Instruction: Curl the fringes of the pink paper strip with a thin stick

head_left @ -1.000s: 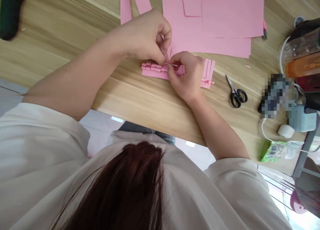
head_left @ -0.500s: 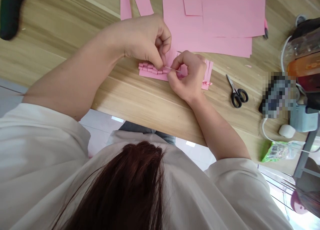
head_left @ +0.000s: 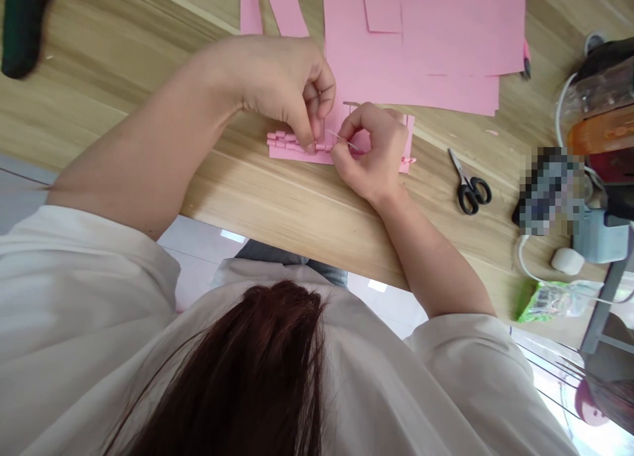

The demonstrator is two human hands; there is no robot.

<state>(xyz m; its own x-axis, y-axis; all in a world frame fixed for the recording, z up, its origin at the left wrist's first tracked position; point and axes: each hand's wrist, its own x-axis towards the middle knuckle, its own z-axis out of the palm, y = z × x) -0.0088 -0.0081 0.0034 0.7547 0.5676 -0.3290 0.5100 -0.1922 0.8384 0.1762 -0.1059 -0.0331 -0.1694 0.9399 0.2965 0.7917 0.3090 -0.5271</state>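
Head view. I saw a wooden table (head_left: 297, 208) from above, with my operator's forearms reaching across its near edge. The left hand (head_left: 280, 90) was bent over a slit pink paper piece (head_left: 297, 154), which lay flat on the tabletop just below the stacked pink paper sheets (head_left: 436, 33). Its left part carried a row of small pink paper tabs (head_left: 282, 141). The left fingertips (head_left: 310, 138) were clenched in a tight pinch on the paper at the end of that row; exactly which strip they gripped was hidden.

The right hand (head_left: 371, 154) lay just beside the left, covering the middle of the piece. Its curled fingers (head_left: 359, 116) and thumb (head_left: 341, 158) grasped a thin pale stick (head_left: 341, 139), whose tip pointed toward the left fingertips. I could not tell whether the tip touched the paper.

Black-handled scissors (head_left: 470, 191) lay on the table to the right of the work, well apart from the hands. Farther right were a pixelated object (head_left: 549, 192), too blurred to identify, and a green packet (head_left: 555, 303). A white cable (head_left: 525, 258) curved beside them. A dark green object (head_left: 24, 27) sat at the table's far left corner of the view.
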